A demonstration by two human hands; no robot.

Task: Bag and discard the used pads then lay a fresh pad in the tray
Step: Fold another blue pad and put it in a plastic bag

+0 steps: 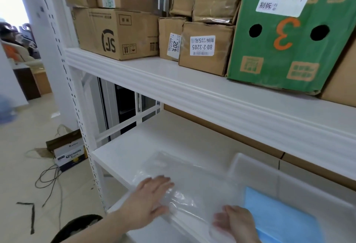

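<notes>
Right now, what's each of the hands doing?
Left hand: open, fingers flat on the clear bag.
Right hand: open, blurred, on the bag; no grip visible.

Under the left hand (152,194) lies a clear plastic bag (185,181), glossy and see-through, on a plain white shelf (123,154). Just right of the right hand (235,221) a pale blue pad (279,217) shows through a frosted white tray (256,167). Above both hands stand brown cardboard boxes (119,32), one printed with black letters, others with white barcode labels. Up to the right is a green box (289,36) with an orange numeral, tan square patterns and two black holes. Far left of the hands, the floor (23,158) is beige with black cables (48,181).
</notes>
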